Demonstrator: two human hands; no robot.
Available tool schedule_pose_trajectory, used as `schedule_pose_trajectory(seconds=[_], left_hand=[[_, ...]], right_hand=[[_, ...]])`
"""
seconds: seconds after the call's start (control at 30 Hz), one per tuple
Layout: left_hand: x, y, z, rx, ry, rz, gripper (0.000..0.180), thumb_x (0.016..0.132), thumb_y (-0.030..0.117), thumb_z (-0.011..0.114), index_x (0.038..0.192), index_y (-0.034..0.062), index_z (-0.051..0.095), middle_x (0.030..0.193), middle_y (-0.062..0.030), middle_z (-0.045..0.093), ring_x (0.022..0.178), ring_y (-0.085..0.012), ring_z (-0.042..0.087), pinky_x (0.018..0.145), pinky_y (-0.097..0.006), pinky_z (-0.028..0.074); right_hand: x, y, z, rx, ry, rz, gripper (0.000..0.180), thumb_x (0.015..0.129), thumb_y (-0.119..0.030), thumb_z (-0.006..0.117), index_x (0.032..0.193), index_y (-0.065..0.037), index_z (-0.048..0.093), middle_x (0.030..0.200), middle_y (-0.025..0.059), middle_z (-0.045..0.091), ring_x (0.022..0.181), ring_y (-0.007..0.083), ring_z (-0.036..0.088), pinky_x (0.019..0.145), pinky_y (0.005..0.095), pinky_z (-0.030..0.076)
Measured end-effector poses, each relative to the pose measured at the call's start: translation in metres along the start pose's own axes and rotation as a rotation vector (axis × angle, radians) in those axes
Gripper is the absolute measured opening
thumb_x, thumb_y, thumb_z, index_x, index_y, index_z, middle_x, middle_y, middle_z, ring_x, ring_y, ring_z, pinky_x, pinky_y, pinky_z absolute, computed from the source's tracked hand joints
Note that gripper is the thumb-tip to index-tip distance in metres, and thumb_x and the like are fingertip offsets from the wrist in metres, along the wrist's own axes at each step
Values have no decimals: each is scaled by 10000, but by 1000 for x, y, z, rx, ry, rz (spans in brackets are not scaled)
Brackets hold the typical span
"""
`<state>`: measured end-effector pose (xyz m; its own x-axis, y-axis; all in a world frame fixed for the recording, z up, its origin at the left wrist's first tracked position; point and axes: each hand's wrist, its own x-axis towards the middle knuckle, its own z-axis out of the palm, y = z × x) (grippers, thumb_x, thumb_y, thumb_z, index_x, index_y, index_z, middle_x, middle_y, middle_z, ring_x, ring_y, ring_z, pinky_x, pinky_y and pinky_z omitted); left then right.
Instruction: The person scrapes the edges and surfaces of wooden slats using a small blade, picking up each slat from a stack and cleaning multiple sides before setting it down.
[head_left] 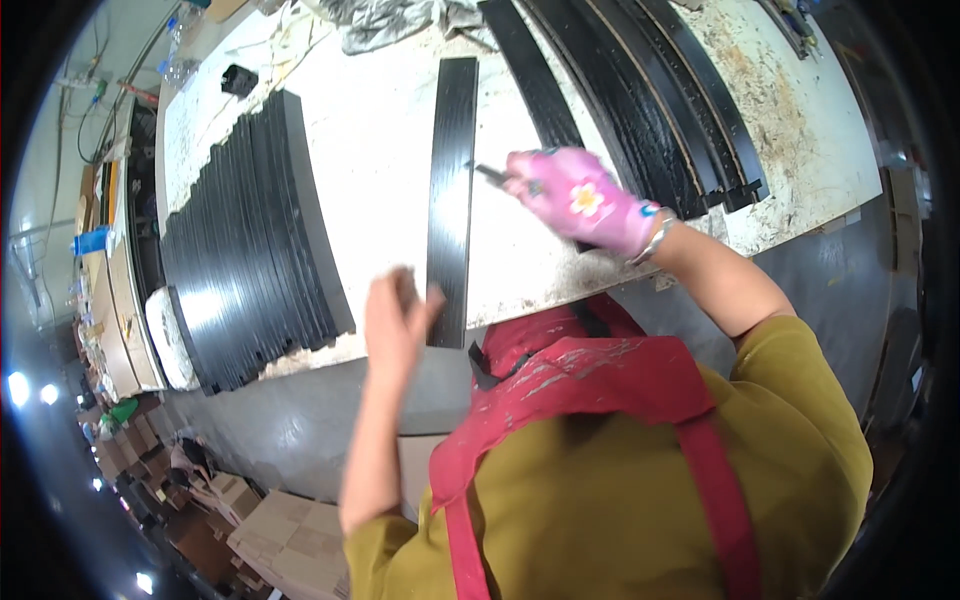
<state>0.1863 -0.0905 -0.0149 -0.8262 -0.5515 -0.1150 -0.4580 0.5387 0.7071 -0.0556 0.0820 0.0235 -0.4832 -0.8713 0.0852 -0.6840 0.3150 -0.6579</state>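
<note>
A single glossy black board [451, 190] lies lengthwise in front of me on the white worktable. My left hand [395, 325], bare and slightly blurred, is at the left of its near end. The thumb stands apart from the fingers and comes close to the board's edge; whether they touch, I cannot tell. On the other side, my right hand [580, 200] wears a pink glove with a flower print. It is closed on a slim dark stick-like tool [488, 174], whose tip points at the board's right edge; its exact kind does not show.
A fanned stack of black boards [250, 240] covers the table's left side. More black boards [640, 90] lie at the right. A small black cup [239, 80] and a grey cloth [400, 22] are at the back. The worktable [380, 130] ends just before my red apron. Cardboard boxes [290, 540] stand at lower left.
</note>
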Motion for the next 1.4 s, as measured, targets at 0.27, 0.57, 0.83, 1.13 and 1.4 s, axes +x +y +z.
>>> schedule_pose_trajectory(seconds=[0.27, 0.57, 0.83, 1.13, 1.4], left_hand=[[-88, 22, 39, 265, 210, -83, 686, 699, 153, 750, 1302, 14, 453, 1131, -196, 469, 1038, -376, 455, 880, -448, 401], [-117, 16, 41, 246, 225, -130, 690, 668, 162, 758, 1287, 36, 481, 1095, -173, 490, 1000, -364, 469, 857, -437, 402], [-105, 30, 3, -1224, -74, -791, 452, 955, 396, 390, 1250, 65, 475, 1000, -94, 563, 794, -155, 520, 630, -266, 433], [-108, 25, 13, -1792, -204, -820, 396, 970, 392, 344, 1058, 62, 544, 935, -104, 563, 761, -163, 493, 607, -239, 420], [-122, 29, 8, -1878, -86, -901, 401, 968, 407, 372, 1071, 68, 560, 921, -112, 572, 723, -167, 497, 593, -244, 442]], right_hand=[[56, -43, 30, -66, -612, 42, 210, 906, -210, 473, 847, -42, 584, 666, 86, 584, 605, 215, 616, 527, 347, 515], [126, 43, 30, -391, -169, -201, 236, 804, -121, 489, 1004, -145, 614, 723, 109, 612, 668, 271, 634, 567, 399, 519], [135, 14, -34, -163, -2, -114, 166, 916, -219, 504, 856, -75, 561, 620, 115, 552, 647, 181, 612, 491, 305, 491], [75, -42, 73, -75, -414, -201, 379, 966, -281, 407, 641, -122, 520, 553, 58, 548, 467, 181, 532, 501, 318, 465], [141, -6, 25, -363, -223, -252, 163, 893, -126, 445, 884, -123, 608, 627, 56, 562, 575, 176, 580, 536, 294, 505]])
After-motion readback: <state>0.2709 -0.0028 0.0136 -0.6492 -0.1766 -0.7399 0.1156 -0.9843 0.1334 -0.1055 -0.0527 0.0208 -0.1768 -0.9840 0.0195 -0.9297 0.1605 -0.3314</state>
